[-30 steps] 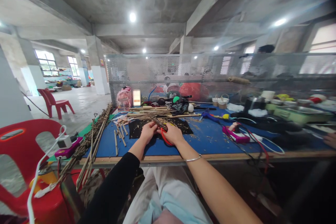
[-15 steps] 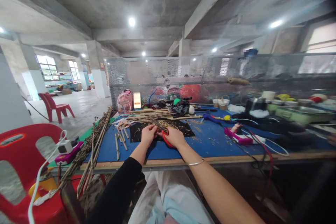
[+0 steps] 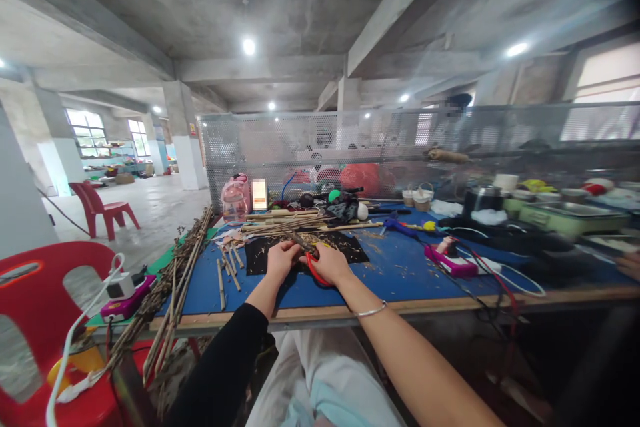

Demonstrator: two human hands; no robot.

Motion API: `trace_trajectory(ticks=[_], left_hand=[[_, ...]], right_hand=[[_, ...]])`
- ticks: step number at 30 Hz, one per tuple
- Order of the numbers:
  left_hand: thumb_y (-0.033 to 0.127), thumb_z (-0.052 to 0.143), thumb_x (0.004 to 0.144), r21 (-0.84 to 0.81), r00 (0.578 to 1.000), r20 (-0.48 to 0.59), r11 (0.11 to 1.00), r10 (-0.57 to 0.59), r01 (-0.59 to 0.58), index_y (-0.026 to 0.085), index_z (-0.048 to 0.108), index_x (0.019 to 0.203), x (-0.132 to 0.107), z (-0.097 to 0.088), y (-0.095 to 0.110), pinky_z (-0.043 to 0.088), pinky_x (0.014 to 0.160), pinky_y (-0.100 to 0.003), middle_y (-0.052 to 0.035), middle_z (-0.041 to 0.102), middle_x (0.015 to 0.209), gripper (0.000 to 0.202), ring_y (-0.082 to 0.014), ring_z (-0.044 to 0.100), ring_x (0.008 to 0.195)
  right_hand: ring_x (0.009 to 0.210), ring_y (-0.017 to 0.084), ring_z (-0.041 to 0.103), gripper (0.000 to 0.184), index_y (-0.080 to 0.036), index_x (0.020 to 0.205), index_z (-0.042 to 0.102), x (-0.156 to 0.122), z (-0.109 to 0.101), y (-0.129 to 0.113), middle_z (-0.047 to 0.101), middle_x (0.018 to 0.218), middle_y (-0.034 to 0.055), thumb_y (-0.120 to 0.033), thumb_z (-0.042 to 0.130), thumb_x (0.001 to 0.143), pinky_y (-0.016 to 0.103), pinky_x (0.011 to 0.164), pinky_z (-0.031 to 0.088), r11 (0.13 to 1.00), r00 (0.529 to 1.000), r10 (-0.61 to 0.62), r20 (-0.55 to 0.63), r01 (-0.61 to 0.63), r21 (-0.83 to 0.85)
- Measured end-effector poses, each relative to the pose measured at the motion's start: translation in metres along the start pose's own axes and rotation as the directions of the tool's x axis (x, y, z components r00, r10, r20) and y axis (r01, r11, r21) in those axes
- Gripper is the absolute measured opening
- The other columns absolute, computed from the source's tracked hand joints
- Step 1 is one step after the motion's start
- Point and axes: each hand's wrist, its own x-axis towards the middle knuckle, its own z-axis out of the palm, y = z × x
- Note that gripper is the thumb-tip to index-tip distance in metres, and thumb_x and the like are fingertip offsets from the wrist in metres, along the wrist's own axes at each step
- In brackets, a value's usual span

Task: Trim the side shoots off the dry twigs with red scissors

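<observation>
My right hand (image 3: 331, 263) is closed around a pair of red-handled scissors (image 3: 315, 272), whose dark blades point away and to the left. Close beside it, my left hand (image 3: 281, 259) is pinched shut near the blades; what lies between its fingertips is too small to make out. Both hands are over a black cloth (image 3: 356, 250) strewn with pale plant scraps. Short cut stalks (image 3: 222, 285) lie left of the cloth, and longer thin sticks (image 3: 285, 221) lie behind it.
A bundle of dried stalks (image 3: 186, 265) hangs over the table's left edge. A purple power strip (image 3: 453, 263) with cables is at the right. Behind stand a lit phone (image 3: 259, 195), a pink backpack (image 3: 235, 197) and a mesh screen (image 3: 280, 140). Red chairs (image 3: 55, 280) are at the left.
The view has shifted slightly. My hands remain close together over the black cloth, the scissors still in the right one, and the blades show a little more clearly.
</observation>
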Motion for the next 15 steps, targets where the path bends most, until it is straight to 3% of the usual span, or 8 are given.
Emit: trace_trajectory(ticks=[10, 15], left_hand=[[0.031, 0.065, 0.063, 0.055, 1.0, -0.02, 0.998, 0.005, -0.004, 0.009, 0.068, 0.084, 0.0016, -0.0016, -0.0024, 0.036, 0.041, -0.018, -0.0054, 0.064, 0.066, 0.03, -0.0089, 0.05, 0.048], [0.031, 0.062, 0.067, 0.01, 1.0, 0.021, 1.0, -0.012, 0.012, 0.01, 0.067, 0.084, 0.0003, -0.0008, -0.0008, 0.034, 0.04, -0.017, -0.0036, 0.061, 0.061, 0.027, -0.0076, 0.048, 0.045]], right_hand=[[0.08, 0.023, 0.06, 0.06, -0.019, 0.085, 0.058, 0.0008, 0.0005, -0.0012, 0.065, 0.084, 0.0093, -0.072, 0.035, 0.071, 0.028, 0.065, 0.039, 0.999, 0.999, 0.025, 0.038, -0.024, -0.025], [0.084, 0.023, 0.06, 0.059, -0.019, 0.088, 0.059, 0.0006, 0.0015, -0.0013, 0.065, 0.086, 0.0097, -0.071, 0.034, 0.072, 0.027, 0.068, 0.039, 0.997, 0.997, 0.054, 0.052, -0.051, -0.05]])
